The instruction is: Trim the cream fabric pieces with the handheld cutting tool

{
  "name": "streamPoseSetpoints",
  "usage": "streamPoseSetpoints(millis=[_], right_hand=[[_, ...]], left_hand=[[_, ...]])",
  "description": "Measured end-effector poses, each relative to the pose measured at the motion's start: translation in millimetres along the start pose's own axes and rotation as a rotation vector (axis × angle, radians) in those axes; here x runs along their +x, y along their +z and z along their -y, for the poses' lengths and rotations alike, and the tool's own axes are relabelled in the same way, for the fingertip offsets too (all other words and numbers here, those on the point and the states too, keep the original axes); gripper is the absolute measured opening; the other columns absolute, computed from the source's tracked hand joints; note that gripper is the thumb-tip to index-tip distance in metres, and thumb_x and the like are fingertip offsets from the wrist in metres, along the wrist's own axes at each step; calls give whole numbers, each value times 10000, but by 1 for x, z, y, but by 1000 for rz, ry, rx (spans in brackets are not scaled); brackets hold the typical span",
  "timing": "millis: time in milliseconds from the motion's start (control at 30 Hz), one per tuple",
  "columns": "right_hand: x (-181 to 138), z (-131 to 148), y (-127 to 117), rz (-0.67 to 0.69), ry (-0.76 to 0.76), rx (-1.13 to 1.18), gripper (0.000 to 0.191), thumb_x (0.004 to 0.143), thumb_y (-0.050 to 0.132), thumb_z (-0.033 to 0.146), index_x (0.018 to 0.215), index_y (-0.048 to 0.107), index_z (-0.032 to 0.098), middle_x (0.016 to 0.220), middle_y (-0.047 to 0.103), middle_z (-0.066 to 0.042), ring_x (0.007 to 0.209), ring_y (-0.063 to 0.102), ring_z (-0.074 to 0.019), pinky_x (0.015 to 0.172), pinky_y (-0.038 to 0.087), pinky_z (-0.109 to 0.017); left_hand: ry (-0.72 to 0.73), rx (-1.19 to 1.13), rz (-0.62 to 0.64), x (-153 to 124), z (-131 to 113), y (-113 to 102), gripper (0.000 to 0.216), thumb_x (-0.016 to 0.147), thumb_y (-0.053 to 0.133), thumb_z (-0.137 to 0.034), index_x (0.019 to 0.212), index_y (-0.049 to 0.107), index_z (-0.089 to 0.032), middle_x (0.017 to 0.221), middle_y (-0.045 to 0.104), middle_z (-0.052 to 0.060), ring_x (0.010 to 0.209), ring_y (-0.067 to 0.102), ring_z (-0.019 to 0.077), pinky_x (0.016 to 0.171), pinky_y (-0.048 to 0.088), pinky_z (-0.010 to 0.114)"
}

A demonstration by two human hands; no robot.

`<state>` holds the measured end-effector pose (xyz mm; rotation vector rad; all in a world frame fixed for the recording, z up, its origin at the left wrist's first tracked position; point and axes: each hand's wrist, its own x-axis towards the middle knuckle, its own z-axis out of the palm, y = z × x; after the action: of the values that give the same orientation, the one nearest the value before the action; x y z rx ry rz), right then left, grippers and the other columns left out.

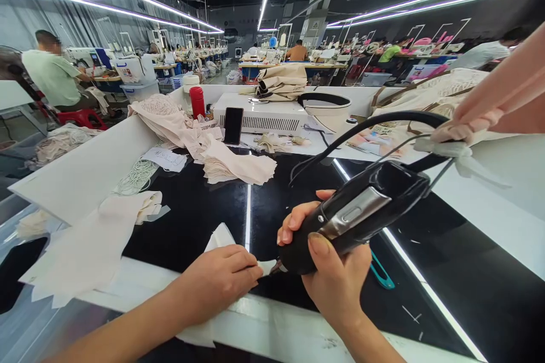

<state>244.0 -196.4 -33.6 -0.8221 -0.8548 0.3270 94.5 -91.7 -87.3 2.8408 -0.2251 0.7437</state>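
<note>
Currently | right hand (338,288): one black tool (355,214) | left hand (219,279): one cloth (267,266)

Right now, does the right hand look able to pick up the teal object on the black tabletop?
Probably not as things stand: the right hand is wrapped around the black handheld tool, although the teal object seems to lie near it on the black tabletop.

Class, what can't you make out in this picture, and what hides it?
Head view:
Cloth: partly covered by the left hand.
Teal object: partly hidden behind the right hand and black tool.
Paper: writing too small to read.
Dark object: cut off by the left edge.
</note>
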Motion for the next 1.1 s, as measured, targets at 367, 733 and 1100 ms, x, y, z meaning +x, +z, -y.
streamPoseSetpoints(millis=[367,733,1100], right_hand=[[3,0,-6,-53,-40,-70,361,872,799,355,1171,603,303,792,684,42,579,644,-127,548,568,-266],[1,-2,-7,-31,-46,-61,376,882,792,354,1195,592,295,812,675,37,594,644,-122,566,568,-263],[2,-1,3,-46,-31,-33,381,870,793,362,1172,576,278,789,668,41,579,630,-129,550,558,-270]], left_hand=[[-16,15,-22,-1,1,0,210,1081,437,-129,1076,646,-141,942,701,57,873,678,188,765,605,288],[-38,29,-15,-3,2,0,206,1054,468,-81,1113,655,-144,986,693,57,856,656,186,758,596,291],[-36,51,36,-5,2,3,224,1061,451,-87,1152,651,-127,1015,687,71,919,655,205,810,611,326]])
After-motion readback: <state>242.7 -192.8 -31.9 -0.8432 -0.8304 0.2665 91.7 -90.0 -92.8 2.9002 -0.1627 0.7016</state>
